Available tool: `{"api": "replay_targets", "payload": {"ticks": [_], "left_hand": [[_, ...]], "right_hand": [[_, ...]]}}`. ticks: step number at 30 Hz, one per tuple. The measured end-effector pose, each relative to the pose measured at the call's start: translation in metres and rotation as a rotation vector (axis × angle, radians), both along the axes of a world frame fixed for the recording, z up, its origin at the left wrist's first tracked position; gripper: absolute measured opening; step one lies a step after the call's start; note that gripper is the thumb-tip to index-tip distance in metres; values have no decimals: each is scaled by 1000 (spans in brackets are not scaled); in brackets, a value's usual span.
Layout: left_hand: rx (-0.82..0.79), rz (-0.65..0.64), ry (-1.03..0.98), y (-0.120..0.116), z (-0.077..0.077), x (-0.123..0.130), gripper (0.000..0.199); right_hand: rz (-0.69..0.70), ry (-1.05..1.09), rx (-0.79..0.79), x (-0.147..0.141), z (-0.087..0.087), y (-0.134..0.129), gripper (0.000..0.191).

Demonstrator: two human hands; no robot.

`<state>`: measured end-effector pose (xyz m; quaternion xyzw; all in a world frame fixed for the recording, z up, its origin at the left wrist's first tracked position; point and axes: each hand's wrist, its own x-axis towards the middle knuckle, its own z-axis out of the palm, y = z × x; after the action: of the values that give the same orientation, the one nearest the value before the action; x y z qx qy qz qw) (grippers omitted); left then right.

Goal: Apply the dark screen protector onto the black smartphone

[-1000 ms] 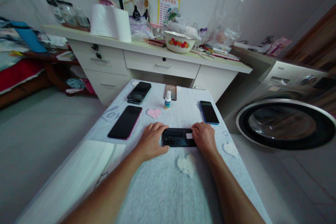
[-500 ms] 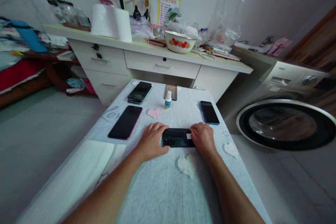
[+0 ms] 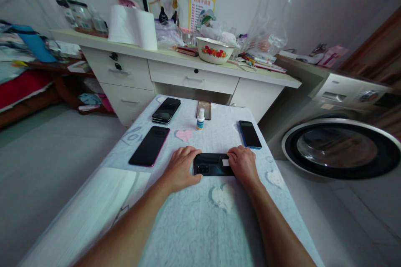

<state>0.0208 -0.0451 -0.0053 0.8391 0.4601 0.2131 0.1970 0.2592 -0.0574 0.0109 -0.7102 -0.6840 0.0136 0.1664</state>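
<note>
A dark smartphone lies sideways on the cloth-covered table, its back with the cameras facing up and a small white label near its right end. My left hand grips the left end, fingers on the far edge and thumb on the near edge. At the other end my right hand is closed on the phone and covers its corner. To the left lies a phone with a pink edge, screen up. A blue-edged phone rests beyond my right hand. Ahead stands a small white spray bottle.
A stack of phones sits at the table's far left. Behind the bottle lies a brownish phone case. White folded paper or cloth covers the left front. A cabinet stands behind, a washing machine to the right.
Almost nothing differs. My right hand has shifted very slightly to the right on the phone; the left hand stays in place.
</note>
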Motion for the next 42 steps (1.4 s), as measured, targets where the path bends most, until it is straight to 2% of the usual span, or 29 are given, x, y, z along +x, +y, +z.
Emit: {"api": "replay_targets", "payload": {"ticks": [11, 14, 27, 42], "left_hand": [[-5, 2, 9, 0, 1, 0, 63], [4, 1, 11, 0, -1, 0, 63], [-6, 8, 23, 1, 1, 2, 63], [-20, 11, 22, 0, 4, 2, 62]], "right_hand": [[-143, -51, 1, 7, 0, 0, 17], [-144, -59, -10, 7, -1, 1, 17], [123, 28, 25, -3, -4, 0, 21], [367, 84, 6, -4, 2, -4, 17]]}}
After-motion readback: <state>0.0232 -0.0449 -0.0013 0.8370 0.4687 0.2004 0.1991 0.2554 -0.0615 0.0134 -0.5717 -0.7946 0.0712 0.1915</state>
